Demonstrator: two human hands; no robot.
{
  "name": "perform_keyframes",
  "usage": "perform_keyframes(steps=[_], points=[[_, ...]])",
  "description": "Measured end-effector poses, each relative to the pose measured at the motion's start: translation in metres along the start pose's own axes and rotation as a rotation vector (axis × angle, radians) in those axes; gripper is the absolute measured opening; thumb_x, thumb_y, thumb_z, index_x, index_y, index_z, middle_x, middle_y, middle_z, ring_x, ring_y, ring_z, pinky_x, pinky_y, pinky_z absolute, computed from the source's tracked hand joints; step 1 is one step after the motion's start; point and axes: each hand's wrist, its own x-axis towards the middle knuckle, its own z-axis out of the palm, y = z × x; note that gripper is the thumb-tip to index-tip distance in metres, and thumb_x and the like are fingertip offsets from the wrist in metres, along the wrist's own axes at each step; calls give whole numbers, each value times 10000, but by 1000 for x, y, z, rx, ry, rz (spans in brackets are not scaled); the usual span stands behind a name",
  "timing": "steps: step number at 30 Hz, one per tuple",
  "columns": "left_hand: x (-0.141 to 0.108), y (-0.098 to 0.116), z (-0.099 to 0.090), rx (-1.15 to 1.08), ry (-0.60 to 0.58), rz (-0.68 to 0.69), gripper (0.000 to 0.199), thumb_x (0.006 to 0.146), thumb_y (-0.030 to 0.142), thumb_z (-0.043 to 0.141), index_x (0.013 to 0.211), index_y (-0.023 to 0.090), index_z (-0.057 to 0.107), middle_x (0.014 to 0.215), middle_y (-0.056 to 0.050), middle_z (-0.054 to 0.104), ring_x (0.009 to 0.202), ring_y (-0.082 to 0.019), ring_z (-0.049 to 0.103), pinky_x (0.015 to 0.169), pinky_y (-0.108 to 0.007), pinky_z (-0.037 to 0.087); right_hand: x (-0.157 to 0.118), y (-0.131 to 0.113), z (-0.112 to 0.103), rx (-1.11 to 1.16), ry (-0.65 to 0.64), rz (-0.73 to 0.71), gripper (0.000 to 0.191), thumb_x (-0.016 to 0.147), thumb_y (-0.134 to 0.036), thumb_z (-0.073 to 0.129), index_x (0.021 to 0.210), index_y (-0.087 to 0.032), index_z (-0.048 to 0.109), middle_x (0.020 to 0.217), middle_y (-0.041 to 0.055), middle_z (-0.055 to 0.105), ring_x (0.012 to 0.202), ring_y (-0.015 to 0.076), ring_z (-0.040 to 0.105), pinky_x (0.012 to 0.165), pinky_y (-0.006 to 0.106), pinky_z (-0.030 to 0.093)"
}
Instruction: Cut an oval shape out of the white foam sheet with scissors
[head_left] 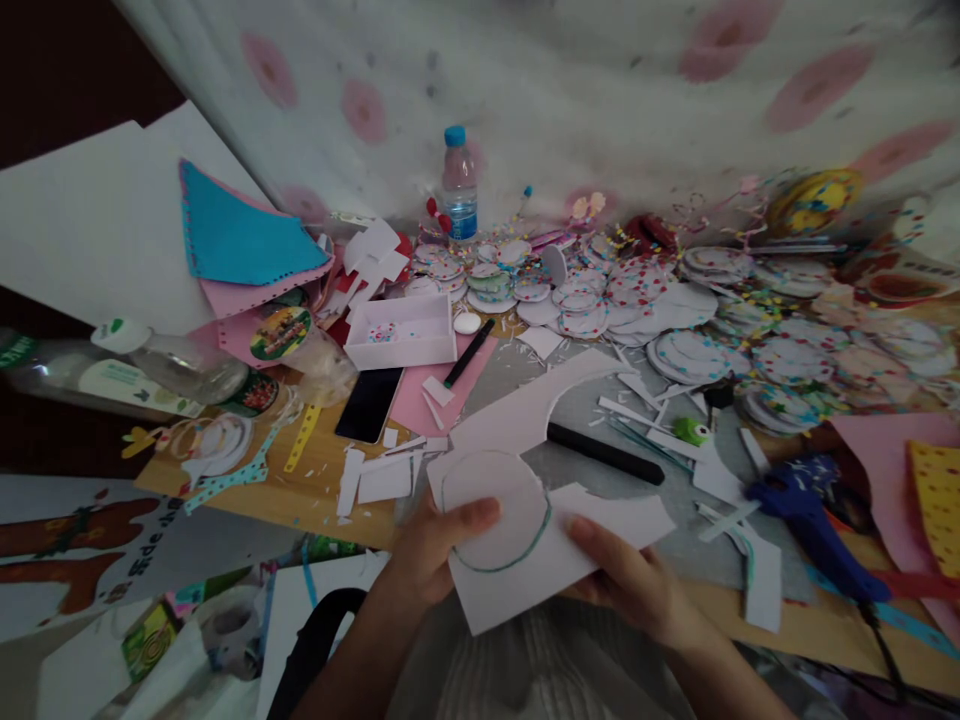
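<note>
A white foam sheet (525, 590) with a green curved outline is held above the table's front edge. My left hand (442, 540) pinches its left side, thumb on top over a round white area edged by the outline. On the right, my right hand (626, 570) grips the same sheet, thumb on top and fingers underneath. Just beyond the sheet lie a curved white offcut (517, 405) and a black stick-like tool (606, 454).
Many white discs (686, 355) with coloured dots cover the table's back. A white box (401, 332), phone (369, 405) and bottles (187, 370) are at left. A water bottle (460, 190) stands behind. A blue glue gun (817, 530) lies right, among scraps.
</note>
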Motion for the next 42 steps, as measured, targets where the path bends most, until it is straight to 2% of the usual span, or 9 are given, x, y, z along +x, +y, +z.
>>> perform_keyframes(steps=[9, 15, 21, 26, 29, 31, 35, 39, 42], points=[[1, -9, 1, -50, -1, 12, 559, 529, 253, 876, 1040, 133, 682, 761, -52, 721, 631, -148, 643, 579, -220, 508, 2, 2, 2, 151, -39, 22, 554, 768, -700, 522, 517, -212, 446, 418, -46, 331, 393, 82, 265, 362, 240, 162], [4, 0, -3, 17, 12, 28, 478, 505, 232, 878, 936, 124, 703, 797, -67, 737, 658, -175, 664, 582, -233, 514, 0, 5, 4, 82, 14, 51, 537, 749, -711, 544, 570, -208, 492, 489, -22, 430, 452, 110, 370, 403, 235, 339], [12, 14, -10, 161, 34, 60, 297, 614, 249, 827, 849, 99, 722, 767, -86, 741, 643, -169, 664, 614, -239, 513, -2, 10, 9, -304, 55, -173, 351, 909, -503, 463, 751, -221, 600, 702, 24, 606, 647, 173, 550, 607, 265, 497], [11, 20, -24, 211, 110, 113, 316, 594, 267, 844, 838, 103, 725, 736, -72, 739, 604, -173, 662, 584, -244, 520, -13, 0, -18, -547, -47, -343, 266, 837, -429, 599, 1014, -233, 629, 919, 56, 679, 768, 203, 623, 674, 286, 524], [9, 26, -34, 216, 117, 123, 315, 593, 256, 847, 843, 108, 726, 746, -74, 743, 604, -175, 666, 578, -245, 526, -20, -6, -47, -660, 33, -379, 219, 914, -389, 474, 917, -218, 610, 779, 32, 641, 685, 178, 601, 619, 275, 490], [8, 27, -37, 210, 112, 114, 317, 581, 254, 854, 831, 107, 726, 732, -74, 740, 588, -172, 661, 560, -236, 518, -19, -4, -65, -779, 194, -402, 238, 943, -349, 429, 831, -211, 587, 714, 22, 605, 655, 172, 580, 595, 273, 460], [8, 19, -34, 184, 83, 55, 320, 568, 257, 859, 813, 97, 730, 664, -68, 725, 557, -158, 646, 539, -215, 494, 0, 10, -87, -1145, 488, -593, 192, 905, -361, 510, 905, -189, 596, 888, 91, 613, 838, 241, 570, 746, 362, 459], [8, 7, -23, 112, 97, -55, 313, 523, 230, 875, 760, 86, 730, 627, -64, 714, 535, -150, 638, 533, -208, 486, 29, 25, -92, -1452, 513, -601, 357, 889, -440, 521, 1087, -156, 609, 1062, 163, 598, 976, 312, 535, 824, 443, 440], [9, 0, -18, 18, 123, -142, 287, 548, 204, 855, 769, 77, 724, 643, -68, 718, 550, -152, 650, 566, -213, 503, 44, 28, -95, -1533, 464, -527, 317, 916, -411, 479, 1035, -164, 638, 1034, 163, 622, 965, 319, 556, 803, 446, 444]])
